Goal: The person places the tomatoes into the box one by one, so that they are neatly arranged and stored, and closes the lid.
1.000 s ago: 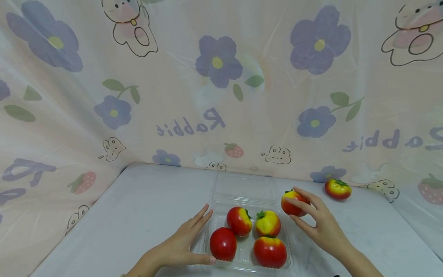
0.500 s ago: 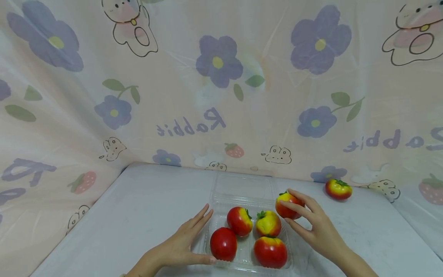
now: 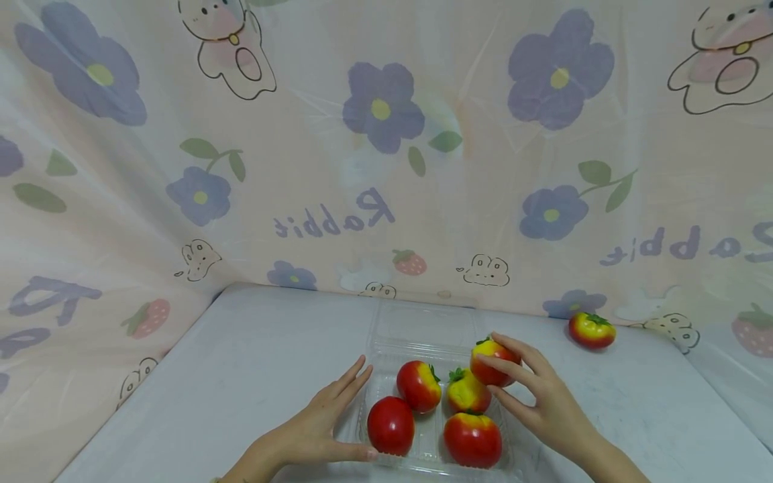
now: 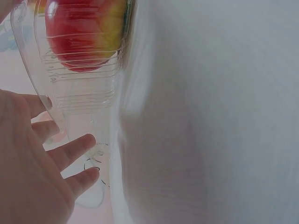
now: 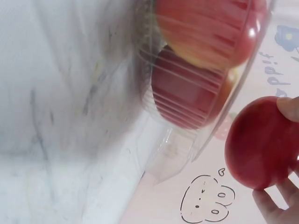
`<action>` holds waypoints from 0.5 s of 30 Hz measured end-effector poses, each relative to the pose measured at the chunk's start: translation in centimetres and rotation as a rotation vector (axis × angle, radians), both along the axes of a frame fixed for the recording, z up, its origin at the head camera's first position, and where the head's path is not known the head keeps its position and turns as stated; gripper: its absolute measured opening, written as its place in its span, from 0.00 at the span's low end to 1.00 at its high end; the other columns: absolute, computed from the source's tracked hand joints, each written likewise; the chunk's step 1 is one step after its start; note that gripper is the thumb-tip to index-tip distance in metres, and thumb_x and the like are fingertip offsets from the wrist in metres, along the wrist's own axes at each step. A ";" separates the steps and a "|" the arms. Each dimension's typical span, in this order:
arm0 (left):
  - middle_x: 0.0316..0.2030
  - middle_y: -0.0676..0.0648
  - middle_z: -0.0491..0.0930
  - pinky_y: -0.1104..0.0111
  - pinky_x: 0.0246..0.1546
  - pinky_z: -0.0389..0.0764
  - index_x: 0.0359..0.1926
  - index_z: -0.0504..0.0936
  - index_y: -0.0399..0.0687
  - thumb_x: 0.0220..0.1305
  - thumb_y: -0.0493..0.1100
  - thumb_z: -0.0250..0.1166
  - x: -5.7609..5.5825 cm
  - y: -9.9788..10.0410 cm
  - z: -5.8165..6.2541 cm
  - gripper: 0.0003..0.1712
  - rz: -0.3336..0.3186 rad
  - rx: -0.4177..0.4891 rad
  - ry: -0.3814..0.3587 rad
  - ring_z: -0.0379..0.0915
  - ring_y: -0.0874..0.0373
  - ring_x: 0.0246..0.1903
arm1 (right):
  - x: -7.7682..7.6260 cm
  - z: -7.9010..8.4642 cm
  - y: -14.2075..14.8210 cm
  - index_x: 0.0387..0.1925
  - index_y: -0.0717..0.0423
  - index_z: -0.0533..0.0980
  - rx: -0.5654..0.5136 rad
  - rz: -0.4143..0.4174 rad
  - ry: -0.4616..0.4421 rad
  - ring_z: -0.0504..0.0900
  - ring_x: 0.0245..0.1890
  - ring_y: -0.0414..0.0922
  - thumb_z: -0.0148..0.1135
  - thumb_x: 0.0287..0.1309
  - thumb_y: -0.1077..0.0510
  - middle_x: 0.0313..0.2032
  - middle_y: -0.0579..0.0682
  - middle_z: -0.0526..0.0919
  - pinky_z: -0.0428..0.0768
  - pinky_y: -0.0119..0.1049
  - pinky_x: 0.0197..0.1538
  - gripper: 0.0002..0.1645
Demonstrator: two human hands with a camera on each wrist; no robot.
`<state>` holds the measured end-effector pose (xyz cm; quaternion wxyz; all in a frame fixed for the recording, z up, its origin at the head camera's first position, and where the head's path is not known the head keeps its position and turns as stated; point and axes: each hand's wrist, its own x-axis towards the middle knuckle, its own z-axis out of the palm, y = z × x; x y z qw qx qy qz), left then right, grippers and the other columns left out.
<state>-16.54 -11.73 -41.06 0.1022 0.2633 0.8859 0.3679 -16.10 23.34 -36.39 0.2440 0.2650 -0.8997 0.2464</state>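
My right hand [image 3: 552, 409] pinches a glossy red-and-yellow fruit with a green leafy top [image 3: 494, 362], thumb on one side and fingers on the other. It is raised over the back right corner of a clear plastic clamshell box [image 3: 427, 433], overlapping a fruit inside. Seen from the right wrist, the held fruit [image 5: 259, 144] is apart from the box wall. Several similar fruits [image 3: 418, 386] sit in the box. My left hand [image 3: 314, 426] spreads along the box's left side, fingers straight, thumb at its front left corner. In the left wrist view, fingers [image 4: 44, 130] lie at the rim.
The box's clear lid [image 3: 425, 325] lies folded back behind it. Another fruit of the same sort [image 3: 592, 331] rests on the white table [image 3: 241, 362] at the back right. A patterned curtain [image 3: 447, 201] hangs behind and along the sides.
My right hand has carried its fruit leftward, from beside the box's right edge to above the back right corner. The left hand has stayed in place.
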 end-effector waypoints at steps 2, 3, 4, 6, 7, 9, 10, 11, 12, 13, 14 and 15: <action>0.77 0.51 0.39 0.31 0.51 0.68 0.74 0.46 0.74 0.46 0.71 0.66 0.0 0.0 0.0 0.58 0.002 -0.001 -0.001 0.49 0.37 0.70 | 0.0 -0.1 -0.2 0.53 0.39 0.79 -0.002 0.007 -0.002 0.69 0.57 0.43 0.77 0.37 0.68 0.62 0.49 0.70 0.81 0.24 0.45 0.38; 0.77 0.51 0.39 0.31 0.51 0.67 0.74 0.46 0.74 0.46 0.71 0.66 0.0 0.0 0.0 0.58 0.002 -0.001 -0.001 0.49 0.37 0.70 | 0.1 -0.1 -0.3 0.53 0.39 0.79 -0.003 0.012 -0.004 0.69 0.57 0.42 0.77 0.37 0.68 0.62 0.49 0.70 0.81 0.24 0.45 0.38; 0.77 0.51 0.39 0.30 0.51 0.67 0.74 0.46 0.74 0.46 0.71 0.66 0.0 0.0 0.0 0.58 0.002 -0.001 -0.001 0.49 0.37 0.70 | 0.1 -0.1 -0.3 0.53 0.39 0.78 -0.002 0.015 -0.007 0.69 0.57 0.41 0.77 0.38 0.68 0.62 0.49 0.70 0.80 0.24 0.45 0.38; 0.77 0.51 0.39 0.30 0.52 0.67 0.74 0.45 0.74 0.46 0.71 0.66 0.0 -0.1 -0.1 0.58 0.000 0.001 -0.002 0.49 0.37 0.70 | 0.1 -0.2 -0.5 0.53 0.38 0.78 -0.005 0.024 -0.010 0.68 0.58 0.39 0.76 0.38 0.67 0.63 0.49 0.70 0.80 0.24 0.45 0.37; 0.77 0.51 0.39 0.30 0.52 0.67 0.74 0.45 0.74 0.46 0.71 0.66 0.0 -0.1 -0.1 0.58 -0.001 0.002 -0.002 0.49 0.37 0.70 | 0.2 -0.2 -0.6 0.53 0.38 0.78 -0.009 0.029 -0.013 0.68 0.58 0.38 0.76 0.39 0.67 0.63 0.49 0.70 0.80 0.24 0.46 0.37; 0.77 0.51 0.39 0.30 0.52 0.67 0.74 0.45 0.74 0.46 0.71 0.65 0.0 -0.1 -0.1 0.58 -0.004 0.004 -0.003 0.49 0.37 0.70 | 0.2 -0.2 -0.7 0.53 0.38 0.78 -0.017 0.041 -0.020 0.68 0.58 0.36 0.76 0.39 0.67 0.63 0.49 0.70 0.80 0.24 0.45 0.37; 0.77 0.51 0.39 0.30 0.52 0.67 0.74 0.45 0.74 0.46 0.71 0.65 0.0 -0.1 -0.1 0.58 -0.004 0.005 -0.003 0.49 0.37 0.70 | 0.2 -0.2 -0.8 0.53 0.38 0.78 -0.021 0.048 -0.023 0.68 0.58 0.35 0.76 0.39 0.67 0.63 0.49 0.70 0.81 0.24 0.45 0.37; 0.77 0.51 0.39 0.30 0.52 0.66 0.74 0.45 0.74 0.46 0.71 0.65 -0.1 -0.1 -0.1 0.58 -0.005 0.007 -0.005 0.49 0.37 0.70 | 0.2 -0.2 -0.9 0.53 0.38 0.78 -0.025 0.054 -0.024 0.68 0.58 0.35 0.76 0.39 0.67 0.63 0.49 0.70 0.81 0.24 0.45 0.37; 0.77 0.51 0.39 0.30 0.52 0.67 0.74 0.45 0.74 0.46 0.71 0.65 -0.1 -0.1 -0.1 0.58 -0.005 0.006 -0.005 0.49 0.37 0.70 | 0.2 -0.2 -1.0 0.53 0.38 0.78 -0.027 0.060 -0.025 0.68 0.58 0.34 0.76 0.39 0.67 0.62 0.49 0.70 0.81 0.24 0.45 0.37; 0.77 0.51 0.39 0.30 0.52 0.67 0.74 0.45 0.74 0.46 0.71 0.65 -0.1 -0.1 -0.1 0.58 -0.005 0.006 -0.004 0.49 0.37 0.70 | 0.3 -0.2 -1.0 0.53 0.38 0.78 -0.028 0.065 -0.027 0.67 0.58 0.34 0.76 0.39 0.67 0.63 0.49 0.70 0.81 0.24 0.45 0.37; 0.77 0.51 0.39 0.30 0.52 0.66 0.74 0.45 0.74 0.46 0.71 0.66 -0.1 -0.1 -0.1 0.58 -0.006 0.006 -0.004 0.49 0.37 0.70 | 0.3 -0.1 -1.1 0.53 0.38 0.78 -0.028 0.068 -0.026 0.67 0.58 0.34 0.76 0.39 0.67 0.63 0.49 0.70 0.81 0.24 0.45 0.37; 0.77 0.51 0.39 0.30 0.52 0.66 0.74 0.45 0.74 0.46 0.71 0.66 -0.1 -0.1 -0.1 0.58 -0.006 0.006 -0.003 0.49 0.37 0.70 | 0.3 -0.1 -1.2 0.53 0.38 0.78 -0.028 0.073 -0.025 0.67 0.59 0.34 0.76 0.39 0.67 0.63 0.49 0.70 0.80 0.24 0.46 0.38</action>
